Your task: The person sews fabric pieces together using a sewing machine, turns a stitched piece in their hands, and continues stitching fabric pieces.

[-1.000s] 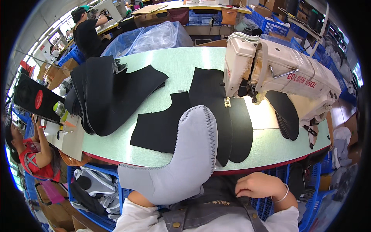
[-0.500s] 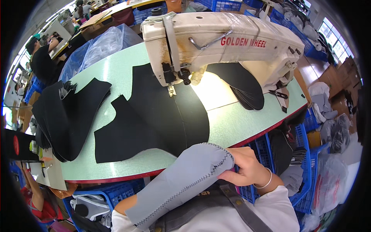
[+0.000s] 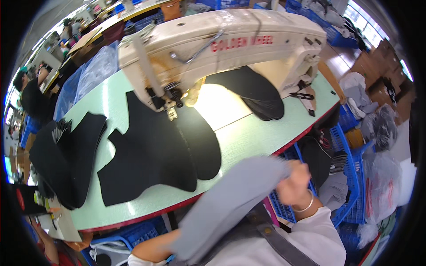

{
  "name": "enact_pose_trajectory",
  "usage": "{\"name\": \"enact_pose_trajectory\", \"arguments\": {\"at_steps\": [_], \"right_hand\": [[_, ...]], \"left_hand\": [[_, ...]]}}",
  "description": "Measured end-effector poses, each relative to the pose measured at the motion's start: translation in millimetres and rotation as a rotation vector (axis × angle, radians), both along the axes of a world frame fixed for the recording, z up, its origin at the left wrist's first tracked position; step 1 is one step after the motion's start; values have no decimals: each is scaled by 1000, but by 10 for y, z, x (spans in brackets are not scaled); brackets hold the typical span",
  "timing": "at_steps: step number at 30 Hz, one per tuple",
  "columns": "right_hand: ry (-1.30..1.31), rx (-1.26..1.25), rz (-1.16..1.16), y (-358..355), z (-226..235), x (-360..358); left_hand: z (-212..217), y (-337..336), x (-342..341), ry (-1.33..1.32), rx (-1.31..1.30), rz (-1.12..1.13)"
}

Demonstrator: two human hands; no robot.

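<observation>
slanting across our dark apron point(image 3: 233, 230), the grey fabric bootie point(image 3: 230, 199) hung before the front edge of the pale green table point(image 3: 253, 142), blurred. our left forearm point(image 3: 157, 247) met its lower end; the left hand was hidden by the fabric, so we could not tell how its fingers stood. our right hand point(image 3: 293, 182) was at the upper end, fingers curled, too blurred for us to tell whether they pinched the cloth. beyond, we had a black fabric panel point(image 3: 148, 155) under the presser foot point(image 3: 172, 114) of the white sewing machine point(image 3: 239, 44), between a black panel stack point(image 3: 73, 155) on the left and rounded black pieces point(image 3: 255, 93) on the right, near black thread snips point(image 3: 301, 95).
</observation>
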State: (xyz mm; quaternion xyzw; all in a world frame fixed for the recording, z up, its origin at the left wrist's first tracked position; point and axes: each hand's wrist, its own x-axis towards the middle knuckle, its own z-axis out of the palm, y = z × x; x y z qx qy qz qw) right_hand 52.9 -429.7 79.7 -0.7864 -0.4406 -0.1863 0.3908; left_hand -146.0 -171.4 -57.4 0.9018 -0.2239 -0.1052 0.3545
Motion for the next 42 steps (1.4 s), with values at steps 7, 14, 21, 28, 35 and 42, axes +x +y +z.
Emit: {"name": "enact_pose_trajectory", "arguments": {"at_steps": [7, 14, 21, 28, 35, 42], "right_hand": [[127, -62, -675, -1001, 165, 16], [-161, 619, -1186, -2830, 1162, 418], [-366, -116, -1583, -3925, 1029, 2438], [-520, 285, -353, -353, -45, 1460], [-108, -386, 209, 1494, -282, 1060], [-95, -608, 244, 1493, -337, 1237]], "left_hand": [[-31, -495, 692, -149, -99, -294], [1246, 153, 939, -769, 98, 74], [1614, 630, 1346, -635, 46, 437], [1389, 711, 1681, -238, 173, 432], [1318, 901, 1897, -184, 639, 183], [1304, 1105, 1955, -168, 424, 43]]}}
